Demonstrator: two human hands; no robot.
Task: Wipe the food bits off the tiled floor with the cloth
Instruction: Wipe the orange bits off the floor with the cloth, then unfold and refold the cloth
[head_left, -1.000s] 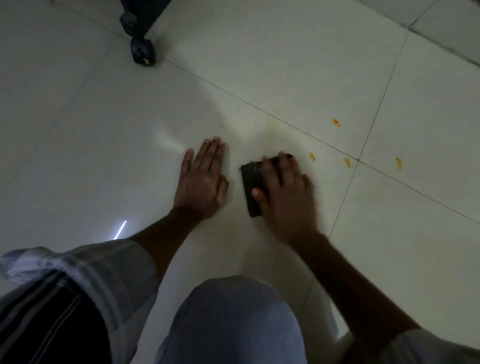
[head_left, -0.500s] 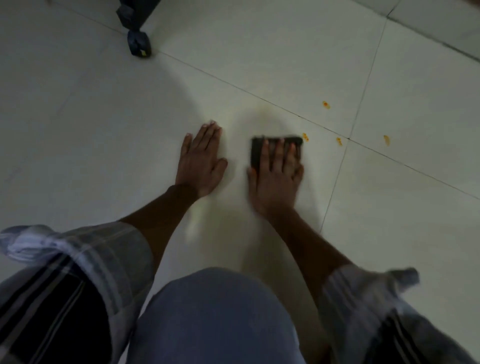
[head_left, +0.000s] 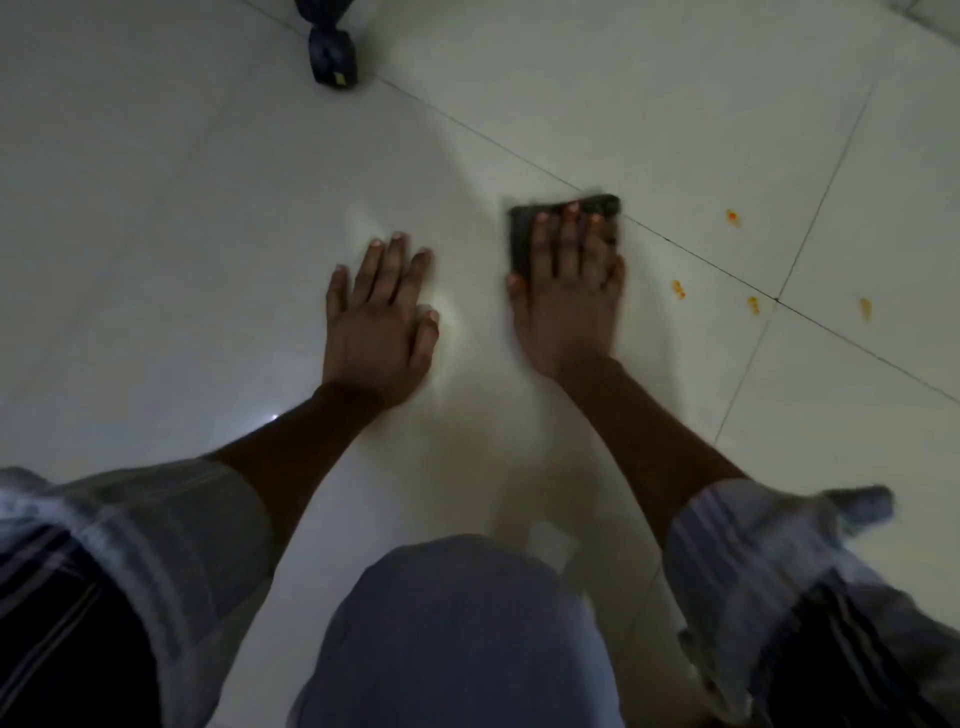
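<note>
Dark cloth (head_left: 521, 235) (long axis forward) under right hand (head_left: 569, 291).

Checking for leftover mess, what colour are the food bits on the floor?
Orange food bits, clearest in the head view.

We see through one wide-angle head camera, looking steeply down and forward, close over the tiled floor (head_left: 156, 208), our knee (head_left: 452, 634) at bottom centre.

Dark cloth (head_left: 521, 236) flat; orange bits (head_left: 678, 290) beside
</note>
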